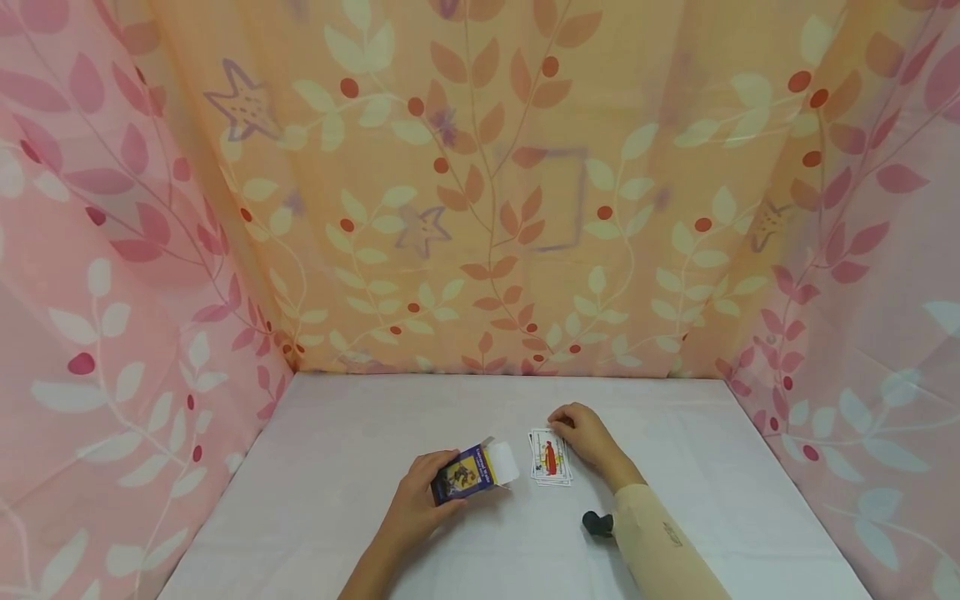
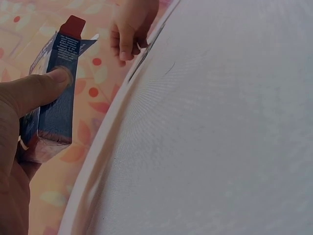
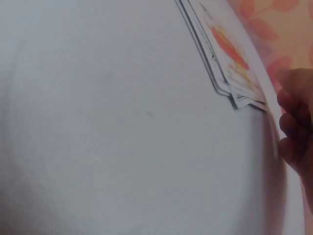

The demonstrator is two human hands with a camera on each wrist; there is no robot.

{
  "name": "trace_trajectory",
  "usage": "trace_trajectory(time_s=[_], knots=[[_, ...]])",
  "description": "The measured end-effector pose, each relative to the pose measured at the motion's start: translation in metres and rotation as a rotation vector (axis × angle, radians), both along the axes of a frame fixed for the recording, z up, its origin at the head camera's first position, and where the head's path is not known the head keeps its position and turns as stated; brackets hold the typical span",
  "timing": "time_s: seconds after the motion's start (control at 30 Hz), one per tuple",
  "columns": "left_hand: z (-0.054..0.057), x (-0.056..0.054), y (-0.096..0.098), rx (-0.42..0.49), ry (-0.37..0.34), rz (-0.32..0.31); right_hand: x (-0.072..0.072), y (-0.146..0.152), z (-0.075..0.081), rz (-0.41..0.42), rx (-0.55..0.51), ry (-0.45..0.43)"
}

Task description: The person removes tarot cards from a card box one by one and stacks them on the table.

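Observation:
My left hand [image 1: 415,497] grips a dark blue card box [image 1: 463,475] with a yellow picture panel. In the head view the box is tilted and its white end flap stands out toward the cards. In the left wrist view the thumb presses on the narrow side of the box, and a red tab sticks up at its top. A loosely squared stack of cards [image 1: 551,457], face up with a red and yellow picture on top, lies on the table. At the stack's far right corner is my right hand [image 1: 587,433], its fingers loosely curled with nothing visible between them.
A white cloth covers the table [image 1: 315,500]. A small black object [image 1: 597,523] sits beside the right sleeve [image 1: 667,537]. Orange patterned fabric [image 1: 480,250] hangs behind, with pink patterned fabric at both sides.

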State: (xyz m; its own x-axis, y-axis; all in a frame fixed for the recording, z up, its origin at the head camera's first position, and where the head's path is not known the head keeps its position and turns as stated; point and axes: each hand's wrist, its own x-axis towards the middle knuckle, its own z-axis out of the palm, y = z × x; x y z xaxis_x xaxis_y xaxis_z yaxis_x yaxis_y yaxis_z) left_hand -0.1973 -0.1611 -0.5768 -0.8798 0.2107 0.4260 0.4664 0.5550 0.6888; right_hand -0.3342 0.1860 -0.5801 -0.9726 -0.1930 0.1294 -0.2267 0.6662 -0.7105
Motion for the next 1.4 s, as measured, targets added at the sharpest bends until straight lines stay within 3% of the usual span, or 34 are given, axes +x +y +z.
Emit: trace_trajectory(time_s=[0.4, 0.7, 0.9, 1.13, 1.4], knots=[[0.002, 0.001, 0.001, -0.011, -0.016, 0.014, 0.028, -0.009, 0.013, -0.057, -0.100, 0.049], [0.002, 0.002, 0.000, -0.003, -0.012, 0.015, 0.049, -0.017, 0.021, -0.076, -0.087, 0.092], [0.002, 0.002, 0.000, 0.002, -0.018, 0.017, 0.062, -0.024, 0.028, -0.056, -0.087, 0.166], [0.001, 0.002, 0.000, -0.002, -0.025, 0.018, 0.075, -0.034, 0.031, -0.029, -0.129, 0.314], [0.001, 0.000, -0.002, -0.007, -0.028, 0.014, 0.096, -0.049, 0.036, -0.006, -0.160, 0.350]])
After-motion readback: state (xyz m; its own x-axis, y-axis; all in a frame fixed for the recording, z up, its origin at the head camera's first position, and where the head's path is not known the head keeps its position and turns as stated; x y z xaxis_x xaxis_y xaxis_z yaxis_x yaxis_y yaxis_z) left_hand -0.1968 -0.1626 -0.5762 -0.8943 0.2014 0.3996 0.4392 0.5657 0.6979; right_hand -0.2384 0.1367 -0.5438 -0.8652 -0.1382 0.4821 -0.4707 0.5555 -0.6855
